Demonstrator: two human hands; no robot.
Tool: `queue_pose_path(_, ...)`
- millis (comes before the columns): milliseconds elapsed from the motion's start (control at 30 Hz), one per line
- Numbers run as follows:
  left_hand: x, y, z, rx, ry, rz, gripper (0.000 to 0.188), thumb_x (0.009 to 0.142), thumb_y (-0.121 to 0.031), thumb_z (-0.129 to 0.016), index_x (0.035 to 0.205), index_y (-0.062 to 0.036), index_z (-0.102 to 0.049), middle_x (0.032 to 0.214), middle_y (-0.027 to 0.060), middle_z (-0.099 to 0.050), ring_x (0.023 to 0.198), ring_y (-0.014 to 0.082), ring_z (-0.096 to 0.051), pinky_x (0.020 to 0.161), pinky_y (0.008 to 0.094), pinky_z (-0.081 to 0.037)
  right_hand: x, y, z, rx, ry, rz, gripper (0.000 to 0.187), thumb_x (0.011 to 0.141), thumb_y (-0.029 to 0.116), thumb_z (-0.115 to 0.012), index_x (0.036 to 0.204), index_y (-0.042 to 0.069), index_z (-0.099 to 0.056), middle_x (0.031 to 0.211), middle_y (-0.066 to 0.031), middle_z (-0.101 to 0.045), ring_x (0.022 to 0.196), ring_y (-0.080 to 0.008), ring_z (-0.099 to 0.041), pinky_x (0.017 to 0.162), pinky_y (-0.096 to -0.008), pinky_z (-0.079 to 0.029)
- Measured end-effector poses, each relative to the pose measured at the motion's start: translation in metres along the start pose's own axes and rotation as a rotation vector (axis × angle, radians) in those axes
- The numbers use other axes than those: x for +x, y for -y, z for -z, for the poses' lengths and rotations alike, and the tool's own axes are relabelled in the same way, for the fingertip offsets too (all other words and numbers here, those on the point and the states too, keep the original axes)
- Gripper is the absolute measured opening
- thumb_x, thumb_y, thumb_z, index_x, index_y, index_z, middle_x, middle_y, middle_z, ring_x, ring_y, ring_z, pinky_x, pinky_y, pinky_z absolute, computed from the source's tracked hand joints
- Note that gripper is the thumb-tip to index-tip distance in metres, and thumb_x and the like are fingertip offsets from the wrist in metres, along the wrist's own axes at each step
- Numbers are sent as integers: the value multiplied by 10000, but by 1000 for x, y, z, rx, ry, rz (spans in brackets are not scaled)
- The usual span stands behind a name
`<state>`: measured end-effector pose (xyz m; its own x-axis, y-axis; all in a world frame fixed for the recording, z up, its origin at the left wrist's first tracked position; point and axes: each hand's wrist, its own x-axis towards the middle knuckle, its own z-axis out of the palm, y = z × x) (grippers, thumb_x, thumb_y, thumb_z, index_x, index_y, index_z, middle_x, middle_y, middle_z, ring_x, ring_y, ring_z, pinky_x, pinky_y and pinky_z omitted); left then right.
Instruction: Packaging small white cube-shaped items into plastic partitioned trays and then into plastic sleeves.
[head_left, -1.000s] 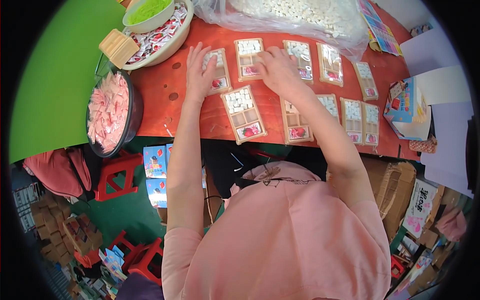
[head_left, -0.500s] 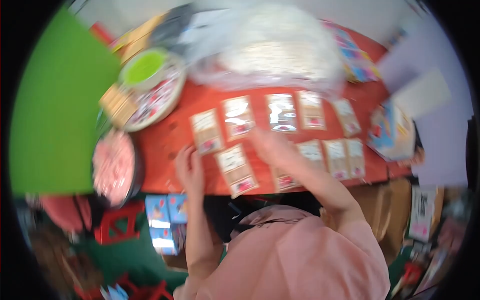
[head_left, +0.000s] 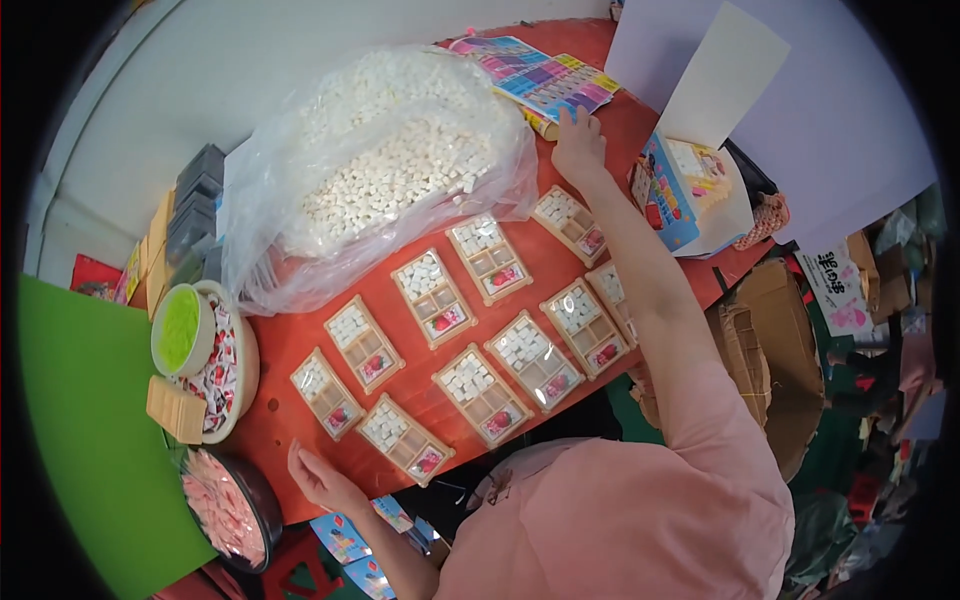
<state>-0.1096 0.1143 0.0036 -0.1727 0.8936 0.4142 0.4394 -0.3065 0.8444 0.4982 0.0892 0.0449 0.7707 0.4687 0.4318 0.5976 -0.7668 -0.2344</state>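
My right hand (head_left: 579,145) reaches to the far side, fingertips at the near edge of colourful printed sheets (head_left: 555,80); its fingers look apart, and a firm hold is not visible. My left hand (head_left: 322,480) is open near the table's front edge, holding nothing. Between them, two rows of small compartment trays lie on the table, among them a front tray (head_left: 405,438) and a back tray (head_left: 488,258). White cubes fill one end of each, and a small pink-and-red packet sits in a corner. My right forearm partly covers one tray (head_left: 612,290).
A large clear bag of white cubes (head_left: 390,170) stands behind the trays on the red table (head_left: 285,425). At left are a basin (head_left: 250,375) of small packets, a green-lined bowl (head_left: 180,330) and a black bowl (head_left: 258,500) of pink pieces. A blue box (head_left: 665,190) stands right.
My right hand has moved from above the trays to the printed sheets at the far side. My left hand has left the trays' edge and opened. The view has turned.
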Motion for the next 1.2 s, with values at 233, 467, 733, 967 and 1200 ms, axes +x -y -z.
queue_pose_path(233,19,-76,-52,-185,188,-107,239,1079,-83,-491,1184,62,-649,1244,138,-675,1147,213,-624,1044,343,-463,41,-48,-42,329,-70,79,243,992,136,-558,1197,69,-670,1199,-182,-671,1175,-394,-611,933,-472,-531)
queue_pose_path(467,20,-163,-153,-501,733,204,350,1096,-243,-485,1186,41,-669,1228,138,-688,1112,214,-655,961,353,-511,9,4,29,947,-230,350,146,1046,62,-517,1137,1,-614,1077,-177,-706,1094,-321,-688,897,-354,-530)
queue_pose_path(733,85,-137,-252,-1144,1038,812,460,1098,-365,-472,1283,46,-565,1175,190,-693,1034,306,-713,839,427,-631,-85,59,85,896,-20,1097,237,832,-117,-571,1037,1,-559,1136,-192,-640,1237,-426,-612,1019,-457,-508)
queue_pose_path(967,82,-119,-200,-1132,830,640,224,1034,-89,-586,1204,38,-659,1112,139,-735,955,225,-746,791,342,-663,-93,82,75,690,-83,1313,133,705,-8,-644,828,10,-597,1158,-175,-650,1276,-395,-599,968,-447,-559)
queue_pose_path(1200,92,-99,-152,-1145,571,601,301,987,21,-517,1268,79,-610,1198,203,-695,1064,285,-705,960,394,-609,-95,176,63,821,-104,1465,140,736,-3,-672,859,12,-607,1111,-147,-644,1285,-401,-583,970,-441,-562)
